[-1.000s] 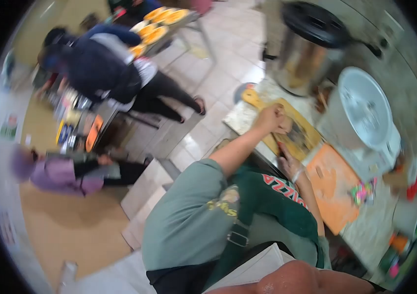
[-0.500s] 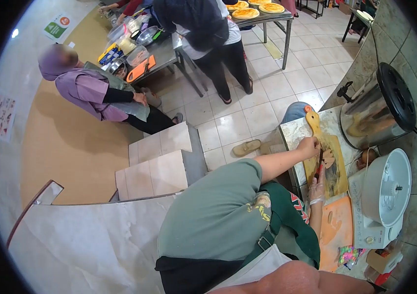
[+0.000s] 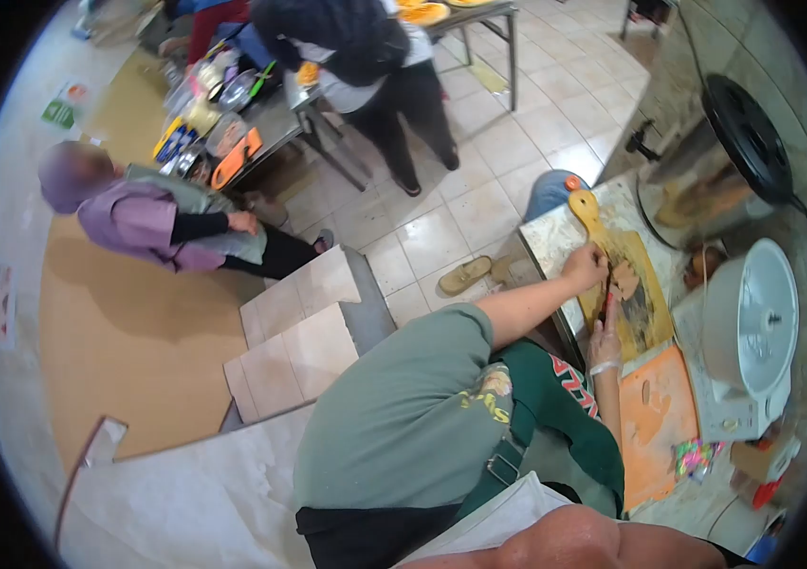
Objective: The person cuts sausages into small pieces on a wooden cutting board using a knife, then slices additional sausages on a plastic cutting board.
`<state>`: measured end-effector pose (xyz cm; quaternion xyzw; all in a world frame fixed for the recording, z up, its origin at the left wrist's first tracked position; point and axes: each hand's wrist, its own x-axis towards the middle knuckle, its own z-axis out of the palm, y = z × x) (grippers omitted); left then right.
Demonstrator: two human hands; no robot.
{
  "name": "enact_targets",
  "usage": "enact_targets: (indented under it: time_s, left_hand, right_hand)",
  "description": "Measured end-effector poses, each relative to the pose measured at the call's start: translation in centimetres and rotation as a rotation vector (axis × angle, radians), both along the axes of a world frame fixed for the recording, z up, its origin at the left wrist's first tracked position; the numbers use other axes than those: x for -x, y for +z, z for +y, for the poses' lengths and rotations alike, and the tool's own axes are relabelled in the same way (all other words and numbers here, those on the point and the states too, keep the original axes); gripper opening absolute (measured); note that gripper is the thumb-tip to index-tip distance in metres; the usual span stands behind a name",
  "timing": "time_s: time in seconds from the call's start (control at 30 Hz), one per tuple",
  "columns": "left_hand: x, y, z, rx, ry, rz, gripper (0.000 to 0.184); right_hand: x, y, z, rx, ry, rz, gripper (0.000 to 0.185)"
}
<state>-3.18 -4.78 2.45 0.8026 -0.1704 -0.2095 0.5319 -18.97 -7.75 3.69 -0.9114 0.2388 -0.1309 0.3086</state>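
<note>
A yellow wooden cutting board [image 3: 648,322] with a handle lies on the counter, dark-stained in its middle. Brown, flat pieces of food [image 3: 624,281] sit on it. My right hand [image 3: 604,343], in a clear plastic glove, grips the red handle of a knife [image 3: 610,305] over the board. My left hand [image 3: 586,267], bare, has its fingers pinched together by the blade and the food pieces. What lies between those fingers is too small to make out. An orange cutting board [image 3: 655,427] with a small piece on it lies nearer my body.
A steel urn with a black lid [image 3: 747,137] stands beyond the board. Beside it sits a white mixer with a large bowl [image 3: 754,318]. Colourful packets [image 3: 697,457] lie near the orange board. Tiled steps [image 3: 299,322], a seated person [image 3: 138,213] and a standing person [image 3: 366,76] are to the left.
The whole view has tilted and shifted slightly. Both hands remain over the yellow board, with the knife still in my right hand.
</note>
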Motion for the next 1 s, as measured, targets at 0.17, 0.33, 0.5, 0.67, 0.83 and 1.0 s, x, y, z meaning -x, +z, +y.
enact_targets:
  time_s: [0.17, 0.33, 0.5, 0.67, 0.83, 1.0]
  left_hand:
    - [0.1, -0.6, -0.4, 0.003, -0.025, 0.030, 0.020]
    - [-0.2, -2.9, -0.7, 0.088, -0.038, 0.194, 0.022]
    - [-0.2, -0.6, 0.0, 0.112, -0.073, 0.217, 0.025]
    - [-0.2, 0.6, 0.7, 0.113, -0.110, 0.249, 0.029]
    - [-0.1, 0.6, 1.1, 0.083, -0.100, 0.197, 0.029]
    - [-0.4, -0.1, 0.8, 0.113, -0.083, 0.223, 0.025]
  right_hand:
    - [0.2, 0.8, 0.3, -0.123, -0.105, 0.260, 0.058]
    - [0.0, 2.0, 1.3, -0.113, -0.163, 0.354, 0.056]
    - [-1.1, 3.3, 1.5, -0.163, -0.165, 0.416, 0.056]
    - [-3.0, 4.5, 0.3, -0.253, -0.160, 0.536, 0.055]
    - [-3.4, 4.1, -0.4, -0.309, -0.137, 0.457, 0.056]
    - [0.0, 3.4, 1.5, -0.290, -0.153, 0.415, 0.056]
